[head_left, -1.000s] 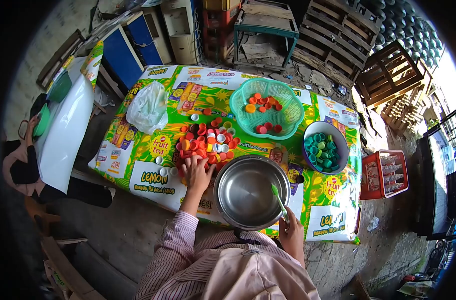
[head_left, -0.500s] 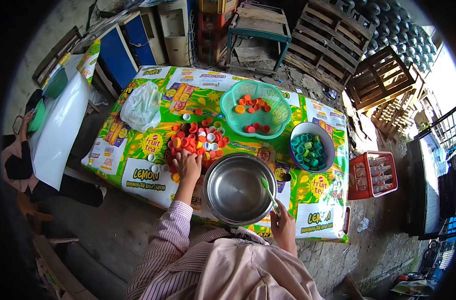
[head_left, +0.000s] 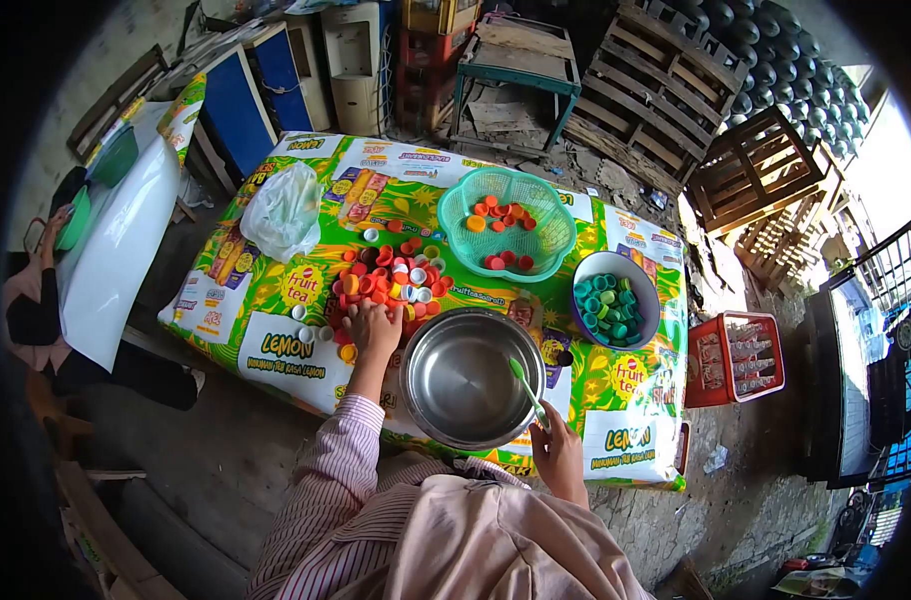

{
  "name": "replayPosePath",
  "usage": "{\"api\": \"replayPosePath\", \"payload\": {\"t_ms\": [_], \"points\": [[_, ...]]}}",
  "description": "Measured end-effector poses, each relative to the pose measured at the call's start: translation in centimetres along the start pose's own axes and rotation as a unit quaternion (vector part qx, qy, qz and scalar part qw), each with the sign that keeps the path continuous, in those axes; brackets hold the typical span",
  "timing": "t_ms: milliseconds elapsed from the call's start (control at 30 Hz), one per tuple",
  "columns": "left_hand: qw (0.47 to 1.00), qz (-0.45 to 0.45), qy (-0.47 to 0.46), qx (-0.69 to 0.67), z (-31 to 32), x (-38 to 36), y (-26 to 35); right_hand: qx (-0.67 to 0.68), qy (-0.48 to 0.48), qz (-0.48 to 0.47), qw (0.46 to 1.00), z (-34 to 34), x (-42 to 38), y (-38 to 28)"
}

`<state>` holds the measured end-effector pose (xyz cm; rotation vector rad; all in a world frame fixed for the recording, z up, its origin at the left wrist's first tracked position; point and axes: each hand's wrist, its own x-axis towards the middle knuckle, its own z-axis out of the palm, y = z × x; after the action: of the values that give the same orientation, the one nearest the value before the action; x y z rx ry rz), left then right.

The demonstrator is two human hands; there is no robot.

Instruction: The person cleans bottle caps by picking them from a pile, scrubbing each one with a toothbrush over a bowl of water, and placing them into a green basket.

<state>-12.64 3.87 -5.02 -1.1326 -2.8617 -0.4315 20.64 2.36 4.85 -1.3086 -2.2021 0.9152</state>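
Observation:
My left hand [head_left: 374,328] reaches palm down onto the near edge of a pile of bottle caps [head_left: 388,276], mostly red and orange with some white and yellow. Its fingers are somewhat spread and touch the caps; the undersides of the fingertips are hidden. A green and white toothbrush [head_left: 526,385] is held in my right hand [head_left: 558,450], its green head over the right side of a steel bowl [head_left: 456,436]. Nothing lies in the bowl. Beyond it, a green mesh basket [head_left: 464,250] contains several red and orange caps. A purple-rimmed bowl [head_left: 658,300] holds green and teal caps.
The table has a printed plastic cover [head_left: 276,345]. A clear plastic bag [head_left: 284,215] lies at its left. To the right stands a red crate [head_left: 704,365] of bottles; wooden pallets [head_left: 661,90] lean behind. At far left, another person's hand [head_left: 54,228] is by a green basin [head_left: 76,225].
The view has shifted slightly. My left hand stays at the pile's near edge, and my right hand still holds the toothbrush at the steel bowl's right side.

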Motion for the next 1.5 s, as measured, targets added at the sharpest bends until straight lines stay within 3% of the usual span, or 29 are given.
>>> {"api": "replayPosePath", "payload": {"t_ms": [100, 200, 367, 400, 433, 467, 500, 567, 667, 700, 767, 867, 967, 1100, 1300, 1500], "points": [[1.000, -0.004, 0.028, 0.012, 0.6, 0.5, -0.4, -0.004, 0.006, -0.014, 1.000, 0.3, 0.1, 0.3], [0.996, -0.009, 0.057, -0.065, -0.5, -0.2, -0.7, 0.001, 0.005, -0.010, 1.000, 0.3, -0.5, 0.5], [0.966, 0.089, 0.172, -0.171, -1.9, -1.6, -2.1, 0.004, 0.019, -0.006, 1.000, 0.2, -0.9, 0.7], [0.944, 0.020, 0.073, -0.321, -3.3, -2.4, -1.5, 0.004, 0.015, -0.001, 1.000, 0.0, -0.9, 0.6], [0.887, -0.050, -0.029, -0.458, -4.0, -3.2, -1.2, 0.004, 0.015, 0.001, 1.000, -0.1, -1.0, 0.7], [0.815, -0.013, -0.035, -0.578, -3.0, -3.7, -1.2, -0.001, 0.020, 0.001, 1.000, -0.1, -1.0, 0.8], [0.735, -0.054, -0.079, -0.671, -5.2, -4.8, 0.4, -0.006, 0.024, 0.001, 1.000, -0.2, -1.1, 0.9], [0.623, -0.041, -0.174, -0.761, -3.8, -5.9, 0.7, -0.006, 0.024, 0.011, 1.000, -0.3, -1.2, 1.1], [0.592, -0.064, -0.275, -0.755, -4.0, -7.8, 4.2, -0.004, 0.031, 0.015, 0.999, -0.4, -1.2, 1.5], [0.670, 0.043, -0.249, -0.698, -2.1, -8.1, 4.7, -0.001, 0.038, 0.010, 0.999, -0.3, -1.2, 1.6], [0.739, 0.094, -0.289, -0.601, -0.6, -8.8, 5.3, -0.006, 0.036, 0.016, 0.999, -0.4, -1.4, 1.8], [0.814, 0.280, -0.253, -0.441, 0.4, -9.0, 5.6, -0.002, 0.036, 0.025, 0.999, -0.6, -1.4, 1.9], [0.831, 0.327, -0.221, -0.393, 0.9, -9.1, 5.4, 0.004, 0.039, 0.033, 0.999, -0.6, -1.5, 2.0], [0.832, 0.292, -0.240, -0.405, 0.6, -9.2, 5.8, 0.007, 0.039, 0.041, 0.998, -0.2, -1.7, 2.0], [0.834, 0.346, -0.232, -0.361, 0.6, -9.3, 5.5, 0.030, 0.053, 0.019, 0.998, 0.2, -1.5, 1.3], [0.837, 0.335, -0.254, -0.351, 0.6, -9.4, 5.5, 0.027, 0.042, 0.022, 0.999, 0.6, -1.2, 1.3]]}}
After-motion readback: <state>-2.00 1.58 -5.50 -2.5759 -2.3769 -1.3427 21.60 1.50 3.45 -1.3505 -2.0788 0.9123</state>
